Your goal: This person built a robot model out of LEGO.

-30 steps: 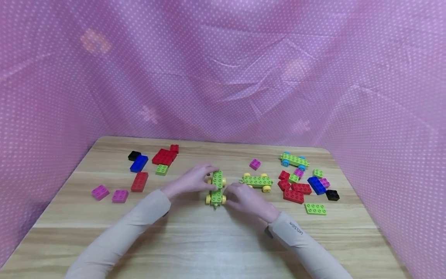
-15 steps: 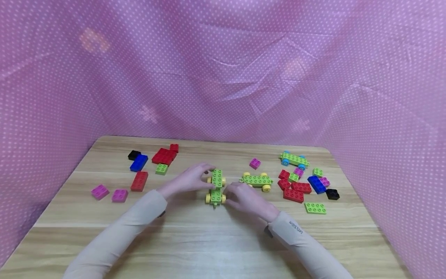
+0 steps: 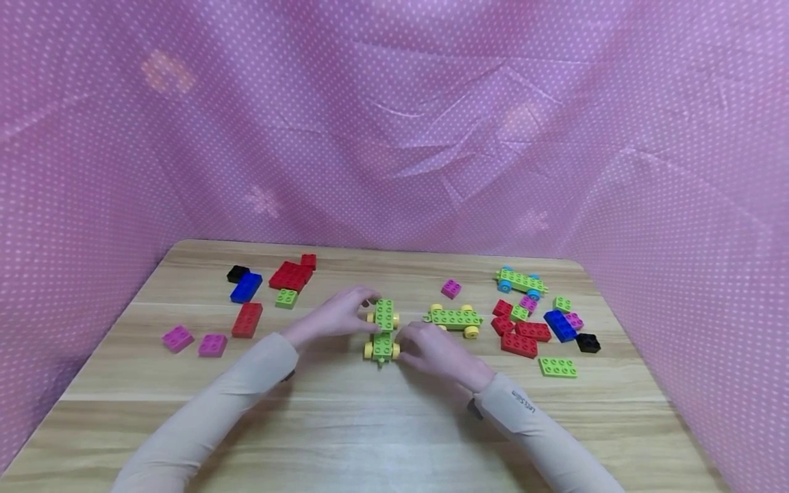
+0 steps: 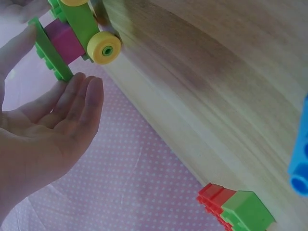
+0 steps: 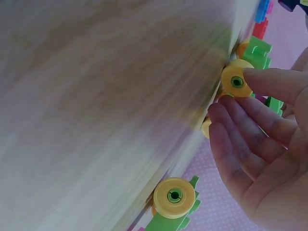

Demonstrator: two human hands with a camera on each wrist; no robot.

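Both hands (image 3: 394, 329) grip, seemingly, the green wheeled block car (image 3: 383, 330).

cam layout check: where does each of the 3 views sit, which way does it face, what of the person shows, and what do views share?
Head: on the head, looking forward and down at the wooden table; both sleeves, left hand and right hand at the green car with yellow wheels.
Left wrist: beside the left palm, fingers touching the car's green plate.
Right wrist: low along the table, right fingers on a yellow wheel.
Shared: all three show that car.
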